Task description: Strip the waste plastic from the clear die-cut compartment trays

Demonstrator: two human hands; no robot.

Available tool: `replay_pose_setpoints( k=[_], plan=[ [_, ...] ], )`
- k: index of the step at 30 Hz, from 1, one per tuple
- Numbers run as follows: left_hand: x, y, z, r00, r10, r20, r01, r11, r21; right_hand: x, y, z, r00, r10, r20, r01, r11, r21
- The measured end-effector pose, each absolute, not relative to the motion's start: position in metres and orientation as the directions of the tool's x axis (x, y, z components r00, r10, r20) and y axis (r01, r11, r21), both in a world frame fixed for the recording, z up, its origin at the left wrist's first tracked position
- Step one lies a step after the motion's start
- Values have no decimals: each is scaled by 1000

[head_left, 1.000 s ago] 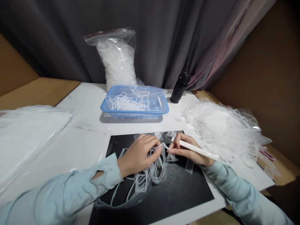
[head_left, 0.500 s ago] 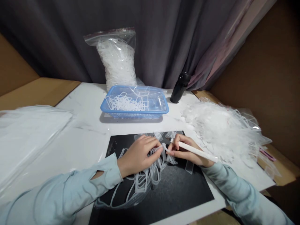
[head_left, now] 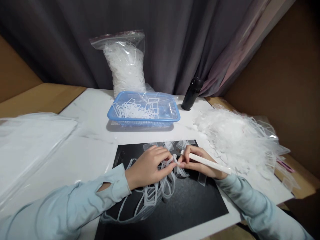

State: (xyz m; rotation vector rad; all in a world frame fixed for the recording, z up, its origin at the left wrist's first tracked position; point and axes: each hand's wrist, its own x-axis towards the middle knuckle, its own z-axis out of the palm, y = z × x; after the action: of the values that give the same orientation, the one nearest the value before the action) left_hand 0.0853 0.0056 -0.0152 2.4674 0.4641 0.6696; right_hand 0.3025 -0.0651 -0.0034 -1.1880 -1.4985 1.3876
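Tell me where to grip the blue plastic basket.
Take the blue plastic basket by its near long rim, coming from the front: that flared edge faces you and stands free on the white table, while the clear plastic film drapes across its top toward the far side.

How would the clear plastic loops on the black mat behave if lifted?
The clear plastic loops look light and fairly floppy, since they bend into soft curves where they lie on the black mat. They would probably snag on each other and come up as a tangle. Their glossy surface may also feel slippery between the fingers.
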Motion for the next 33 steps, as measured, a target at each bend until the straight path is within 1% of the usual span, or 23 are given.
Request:
replay_pose_setpoints(
  k=[3, 6, 16, 25, 30, 33],
  plan=[
    [85, 6, -15, 819, 444, 363, 185, -804, 564, 302, -65, -3, -277, 959, -65, 130, -30, -991],
    [86, 6, -14, 819, 442, 366, 184, -807, 561, 303, -65, -4, -280, 959, -38, 140, 2, -990],
    [87, 5, -14, 844, 388, 371, 133, -820, 557, 300, -67, -10, -271, 962, -6, 237, 60, -970],
    [86, 5, -15, 844, 382, 376, 126, -824, 553, 296, -68, -3, -285, 958, 1, 208, 63, -976],
    [86, 5, -15, 860, 363, 359, 106, -815, 570, 297, -70, -6, -293, 956, 15, 250, 92, -964],
    [86, 5, -14, 853, 377, 362, 127, -822, 556, 296, -71, -8, -283, 959, 32, 279, 114, -954]
  ],
)
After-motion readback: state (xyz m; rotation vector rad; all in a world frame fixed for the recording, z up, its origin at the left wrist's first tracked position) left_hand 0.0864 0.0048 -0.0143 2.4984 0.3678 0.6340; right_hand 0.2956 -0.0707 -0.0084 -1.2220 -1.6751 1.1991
